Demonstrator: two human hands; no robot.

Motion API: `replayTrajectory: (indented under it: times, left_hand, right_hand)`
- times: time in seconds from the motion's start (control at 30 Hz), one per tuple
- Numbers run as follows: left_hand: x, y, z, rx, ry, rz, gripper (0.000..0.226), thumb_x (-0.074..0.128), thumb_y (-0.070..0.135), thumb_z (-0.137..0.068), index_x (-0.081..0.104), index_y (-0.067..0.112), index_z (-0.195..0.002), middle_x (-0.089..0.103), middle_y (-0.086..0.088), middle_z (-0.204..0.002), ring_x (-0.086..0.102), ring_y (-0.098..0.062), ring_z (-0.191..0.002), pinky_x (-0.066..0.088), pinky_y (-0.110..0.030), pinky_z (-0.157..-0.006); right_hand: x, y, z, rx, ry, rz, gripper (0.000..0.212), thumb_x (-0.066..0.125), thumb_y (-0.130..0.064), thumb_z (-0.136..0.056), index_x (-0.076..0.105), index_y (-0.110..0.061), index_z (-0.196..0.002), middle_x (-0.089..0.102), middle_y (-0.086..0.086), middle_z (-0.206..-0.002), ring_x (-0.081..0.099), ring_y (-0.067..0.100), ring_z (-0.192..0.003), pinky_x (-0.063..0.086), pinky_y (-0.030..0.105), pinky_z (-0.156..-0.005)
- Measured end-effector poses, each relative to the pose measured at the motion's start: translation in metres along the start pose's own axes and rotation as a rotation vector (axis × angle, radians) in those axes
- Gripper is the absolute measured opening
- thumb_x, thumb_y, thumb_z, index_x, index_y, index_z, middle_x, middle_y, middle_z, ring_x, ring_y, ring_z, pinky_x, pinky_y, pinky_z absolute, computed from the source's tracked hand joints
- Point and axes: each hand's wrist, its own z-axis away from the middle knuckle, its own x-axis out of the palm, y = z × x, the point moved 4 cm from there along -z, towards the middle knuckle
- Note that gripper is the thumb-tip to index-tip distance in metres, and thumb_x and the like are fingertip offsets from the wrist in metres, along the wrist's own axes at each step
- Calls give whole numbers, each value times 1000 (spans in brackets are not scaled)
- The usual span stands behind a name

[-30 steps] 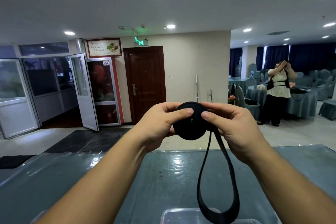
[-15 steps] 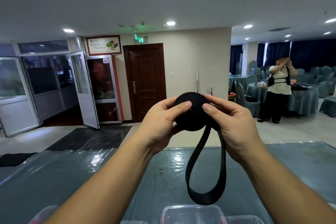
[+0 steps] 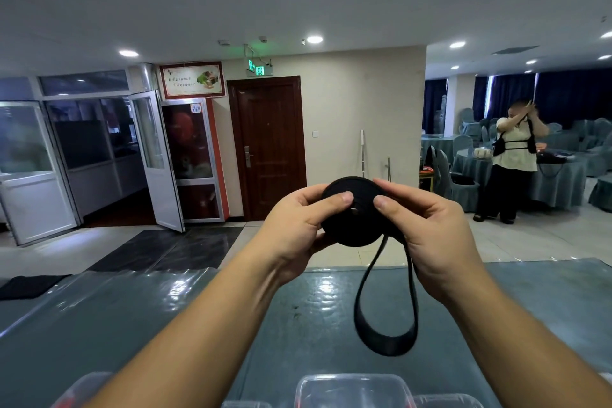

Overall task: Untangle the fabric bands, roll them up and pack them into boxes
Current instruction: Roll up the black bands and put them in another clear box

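We are holding a black fabric band roll point(image 3: 352, 212) up in front of us with both hands, above the far part of the table point(image 3: 165, 315). Our left hand point(image 3: 294, 228) is gripping the roll's left side, thumb pressing flat on its near face and fingers curling behind. Our right hand point(image 3: 427, 225) is gripping the right side the same way, thumb tip lying on the face just beside the left thumb, the two hands close together around the disc. The roll is looking tightly wound, flat and round, with a matte woven surface. From its lower right edge a loose loop of band point(image 3: 384, 318) is hanging down in a long teardrop shape, its bottom blurred, so we cannot tell if it is touching the table. The table is wearing a teal cloth under glossy, wrinkled clear plastic. At the near edge, translucent plastic boxes point(image 3: 354, 391) with rounded corners are peeking in. Far right, another person point(image 3: 513, 156) is standing by draped round tables
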Motion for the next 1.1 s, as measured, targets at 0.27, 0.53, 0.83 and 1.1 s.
replayTrajectory:
  times: [0.27, 0.53, 0.83, 1.1]
  left_hand:
    - [-7, 7, -3, -38, -27, -88, 26, 69, 24, -96, 77, 10, -116, 76, -7, -98, 71, -15, -87, 57, -26, -70]
    - [-8, 3, -4, -65, -33, -118, 26, 68, 27, -97, 77, 11, -115, 76, -7, -100, 71, -17, -92, 59, -31, -78]
    - [-5, -2, -5, -57, 39, 16, 28, 68, 33, -96, 77, 15, -116, 76, -5, -102, 70, -16, -93, 58, -32, -81]
    - [-7, 3, -5, -88, 3, -99, 27, 69, 31, -95, 78, 13, -113, 76, -4, -96, 69, -13, -85, 56, -25, -73]
  right_hand:
    - [0, 1, -7, 36, -85, 50, 26, 74, -7, -85, 77, -14, -111, 81, 7, -101, 77, 23, -98, 62, 30, -83]
    - [-4, 6, -11, 49, -86, 71, 26, 75, -10, -83, 78, -11, -109, 81, 8, -100, 77, 25, -98, 62, 32, -85]
    - [-1, 7, -10, 11, -33, 29, 23, 73, -5, -88, 78, -14, -109, 81, 7, -100, 78, 21, -96, 62, 29, -81]
    - [-3, 2, -13, 23, -110, 91, 24, 74, -4, -86, 78, -12, -109, 81, 10, -99, 77, 26, -97, 62, 32, -84]
